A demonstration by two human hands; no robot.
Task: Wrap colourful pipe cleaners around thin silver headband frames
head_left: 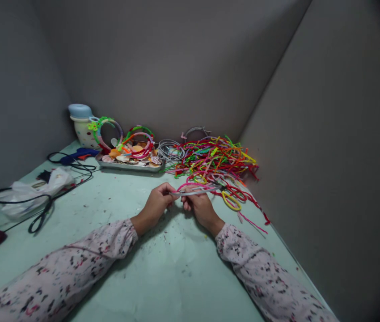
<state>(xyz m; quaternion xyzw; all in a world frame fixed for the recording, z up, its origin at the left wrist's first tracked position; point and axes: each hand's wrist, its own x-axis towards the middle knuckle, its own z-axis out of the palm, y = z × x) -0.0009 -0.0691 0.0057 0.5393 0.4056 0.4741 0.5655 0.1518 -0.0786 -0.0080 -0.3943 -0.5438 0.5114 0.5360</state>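
At mid-frame, the left hand [159, 199] and right hand [200, 205] pinch a slim grey band [200, 192] beside a fuzzy pink strand [190, 184]; the band seems light, springy, best held near its ends.

1. Dim, greyish light, seemingly from above, is leaving the back wall [163, 67] dull.
2. Soft shadows are falling on the surface [176, 273] beside the left sleeve [76, 264] and right sleeve [260, 268].
3. Black vignetting is filling the right-hand corners.
4. Wide-angle distortion is stretching both sleeves toward the edges.
5. The left hand [158, 201] and right hand [203, 208] are looking soft.
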